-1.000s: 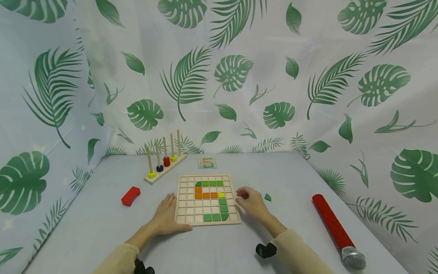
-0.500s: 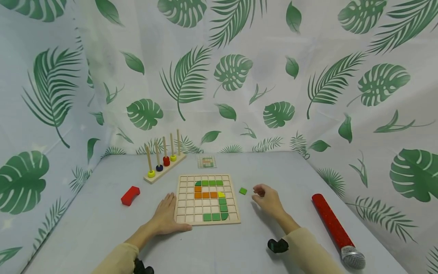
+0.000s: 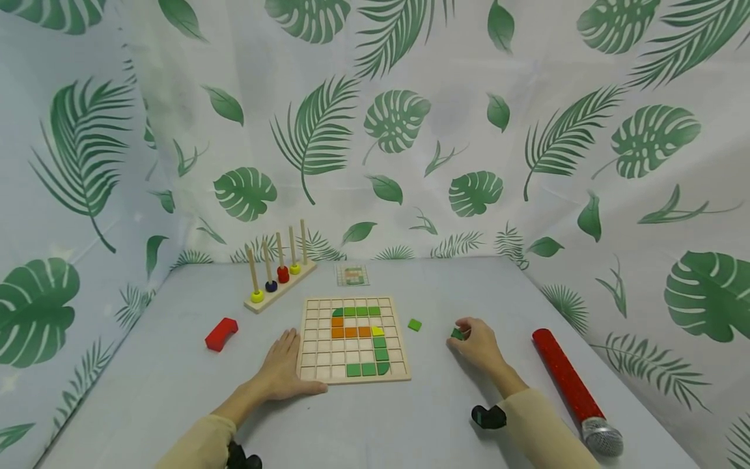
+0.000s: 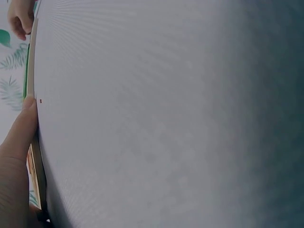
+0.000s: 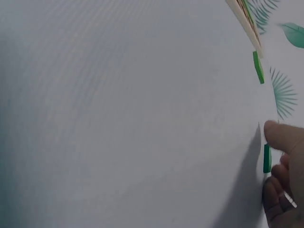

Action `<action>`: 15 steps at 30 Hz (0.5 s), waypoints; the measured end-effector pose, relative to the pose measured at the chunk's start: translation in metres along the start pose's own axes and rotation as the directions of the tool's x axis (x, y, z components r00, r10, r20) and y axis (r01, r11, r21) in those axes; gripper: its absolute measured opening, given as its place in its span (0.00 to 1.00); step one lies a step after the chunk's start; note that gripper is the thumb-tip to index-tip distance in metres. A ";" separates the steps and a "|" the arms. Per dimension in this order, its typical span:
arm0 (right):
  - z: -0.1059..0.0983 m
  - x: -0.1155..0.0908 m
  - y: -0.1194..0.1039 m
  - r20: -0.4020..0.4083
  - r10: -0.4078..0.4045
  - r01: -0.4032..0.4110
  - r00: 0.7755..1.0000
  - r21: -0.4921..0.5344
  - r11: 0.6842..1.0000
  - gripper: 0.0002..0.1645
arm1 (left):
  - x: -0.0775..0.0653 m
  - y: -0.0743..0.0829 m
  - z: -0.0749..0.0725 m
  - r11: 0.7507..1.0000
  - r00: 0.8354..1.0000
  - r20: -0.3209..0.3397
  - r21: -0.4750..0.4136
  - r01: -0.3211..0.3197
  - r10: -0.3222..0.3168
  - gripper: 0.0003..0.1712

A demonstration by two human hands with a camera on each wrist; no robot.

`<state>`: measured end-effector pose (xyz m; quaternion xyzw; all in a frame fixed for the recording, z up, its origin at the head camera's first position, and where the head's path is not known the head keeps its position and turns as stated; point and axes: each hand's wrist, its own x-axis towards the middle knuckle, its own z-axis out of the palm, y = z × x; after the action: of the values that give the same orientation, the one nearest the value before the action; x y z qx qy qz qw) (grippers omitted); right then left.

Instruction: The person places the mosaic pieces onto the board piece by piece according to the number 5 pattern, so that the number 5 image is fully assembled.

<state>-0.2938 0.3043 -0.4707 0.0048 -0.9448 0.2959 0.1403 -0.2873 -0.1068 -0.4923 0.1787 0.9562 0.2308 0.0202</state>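
Observation:
A wooden grid board [image 3: 316, 359] with green, orange and yellow tiles set in its squares lies in the middle of the head view. My left hand [image 3: 279, 369] rests flat against the board's left side, thumb spread along its near corner; the left wrist view shows that thumb [image 4: 21, 128] at the board's edge. To the right of the board, my right hand [image 3: 480, 346] has thumb and fingers curled round a dark green tile [image 3: 457, 333], seen between them in the right wrist view. Between board and right hand lies a light green square tile [image 3: 415, 324].
A peg stand [image 3: 281, 286] with coloured rings stands at the back left, beside a small pattern card [image 3: 353, 275]. A red arch block [image 3: 221, 334] lies left. On the right rests a red microphone [image 3: 577, 387]. Leaf-print cloth [image 3: 410, 215] hangs behind.
My right hand has left the board's edge and moved right to the dark green tile. The light green tile has come into view on the table. My left hand keeps its place.

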 end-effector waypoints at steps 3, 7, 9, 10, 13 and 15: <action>0.000 0.001 -0.001 0.013 0.002 -0.002 1.000 -0.016 1.000 0.22 | 0.000 0.000 0.000 1.000 1.000 -0.001 -0.005 0.000 0.000 0.73; 0.000 0.002 -0.002 0.025 -0.017 0.018 1.000 -0.034 0.999 0.17 | 0.000 0.001 0.000 1.000 1.000 -0.005 0.000 -0.005 0.005 0.73; 0.000 0.002 -0.003 0.030 -0.032 0.033 0.999 -0.037 0.999 0.15 | -0.001 0.001 -0.001 1.000 1.000 -0.010 0.007 -0.008 0.008 0.72; 0.000 0.002 -0.003 0.031 -0.031 0.032 0.999 -0.038 0.999 0.14 | -0.001 0.002 -0.001 1.000 1.000 -0.013 0.006 -0.009 0.009 0.72; 0.001 0.003 -0.003 0.029 -0.034 0.035 0.999 -0.035 0.999 0.13 | -0.001 0.002 -0.001 1.000 1.000 -0.019 0.004 -0.013 0.013 0.72; 0.002 0.003 -0.002 0.028 -0.048 0.049 0.998 -0.037 0.998 0.14 | -0.001 0.002 -0.002 1.000 1.000 -0.019 -0.003 -0.013 0.013 0.72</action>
<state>-0.2969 0.3014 -0.4703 0.0289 -0.9517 0.2746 0.1347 -0.2860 -0.1063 -0.4900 0.1828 0.9548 0.2340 0.0097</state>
